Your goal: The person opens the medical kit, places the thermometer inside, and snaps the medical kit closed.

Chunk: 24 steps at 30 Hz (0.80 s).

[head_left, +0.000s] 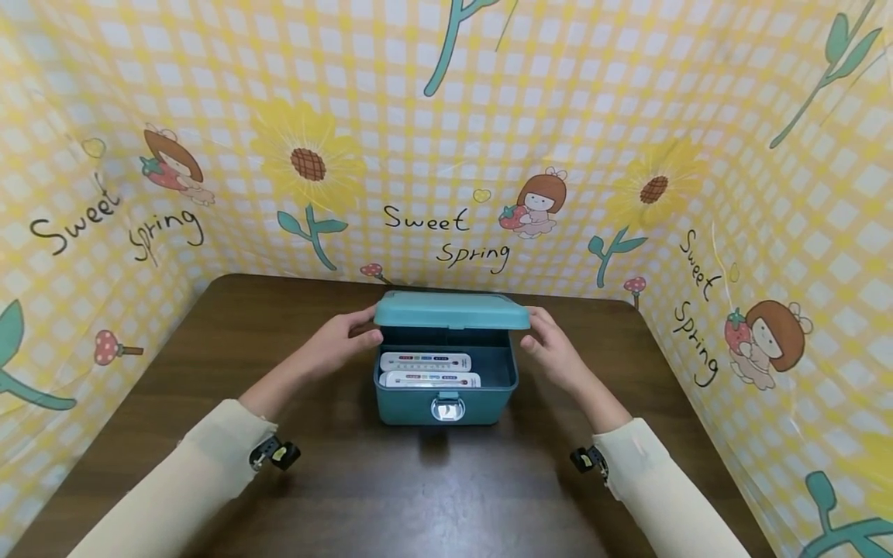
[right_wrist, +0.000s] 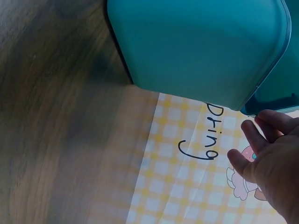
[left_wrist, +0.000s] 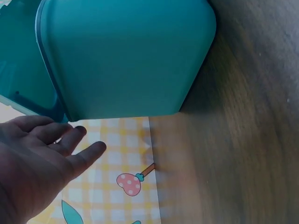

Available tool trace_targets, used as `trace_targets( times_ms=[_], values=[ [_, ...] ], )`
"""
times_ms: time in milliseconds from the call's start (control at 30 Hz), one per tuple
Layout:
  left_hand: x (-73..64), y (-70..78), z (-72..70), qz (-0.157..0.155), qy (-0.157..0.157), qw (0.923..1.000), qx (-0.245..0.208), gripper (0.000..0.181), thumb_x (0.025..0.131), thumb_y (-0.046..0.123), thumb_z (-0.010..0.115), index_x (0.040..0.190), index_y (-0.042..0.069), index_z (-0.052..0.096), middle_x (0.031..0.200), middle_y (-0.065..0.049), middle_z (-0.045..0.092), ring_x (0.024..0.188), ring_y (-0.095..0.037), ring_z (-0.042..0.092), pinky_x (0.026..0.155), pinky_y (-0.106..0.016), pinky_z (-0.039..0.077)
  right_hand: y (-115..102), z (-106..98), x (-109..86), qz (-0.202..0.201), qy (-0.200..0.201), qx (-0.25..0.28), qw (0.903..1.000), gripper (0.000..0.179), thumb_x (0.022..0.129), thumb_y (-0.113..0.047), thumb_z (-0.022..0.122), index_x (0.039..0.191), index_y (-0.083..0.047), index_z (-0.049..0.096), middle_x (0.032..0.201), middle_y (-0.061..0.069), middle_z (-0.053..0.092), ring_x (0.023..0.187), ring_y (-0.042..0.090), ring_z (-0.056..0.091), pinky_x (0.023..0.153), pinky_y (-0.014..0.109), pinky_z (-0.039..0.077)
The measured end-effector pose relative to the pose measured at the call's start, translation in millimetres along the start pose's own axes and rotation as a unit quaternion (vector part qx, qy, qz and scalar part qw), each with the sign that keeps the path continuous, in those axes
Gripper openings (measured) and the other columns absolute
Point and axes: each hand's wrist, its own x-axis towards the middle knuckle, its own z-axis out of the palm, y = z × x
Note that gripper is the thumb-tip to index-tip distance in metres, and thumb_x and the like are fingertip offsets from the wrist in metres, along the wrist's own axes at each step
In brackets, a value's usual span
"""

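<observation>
A teal box (head_left: 439,407) stands on the table with its hinged lid (head_left: 452,310) partly raised. Inside lie two white thermometers (head_left: 425,362) with coloured labels, side by side at the left. My left hand (head_left: 338,341) is at the lid's left side, fingers extended towards its rear edge. On the opposite side, my right hand (head_left: 556,349) has its fingers at the lid's right end. Both wrist views show loosely spread fingers near the hinge corner; firm contact is hard to make out. A silvery latch (head_left: 447,409) sits on the box front.
The dark wooden table (head_left: 335,504) carries the box near its far edge. A yellow checked cloth (head_left: 446,139) with flowers and lettering surrounds the table at the back and sides. Black straps with small devices (head_left: 279,453) sit on both wrists.
</observation>
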Motion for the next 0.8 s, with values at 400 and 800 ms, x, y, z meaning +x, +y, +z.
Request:
trace_targets(
  times_ms=[400, 800],
  values=[
    [-5.5, 8.0, 5.0, -0.029, 0.009, 0.9994, -0.019, 0.083, 0.102, 0.057, 0.054, 0.163, 0.009, 0.024, 0.167, -0.016, 0.027, 0.151, -0.043, 0.031, 0.119, -0.065, 0.030, -9.1, -1.0, -4.0, 0.037, -0.013, 0.013, 0.9991, 0.069, 0.103, -0.054, 0.055, 0.144, 0.002, 0.055, 0.150, 0.018, 0.047, 0.141, 0.036, 0.042, 0.116, 0.061, 0.036],
    [-19.0, 11.6, 4.9, -0.023, 0.016, 0.9996, -0.002, 0.081, 0.097, 0.054, 0.065, 0.162, 0.018, 0.033, 0.164, -0.014, 0.036, 0.145, -0.045, 0.041, 0.115, -0.064, 0.037, -21.2, -6.9, -15.7, 0.072, -0.024, -0.021, 0.9969, 0.058, 0.099, -0.035, 0.067, 0.150, -0.010, 0.053, 0.157, 0.011, 0.047, 0.147, 0.035, 0.040, 0.120, 0.065, 0.029]
  ],
)
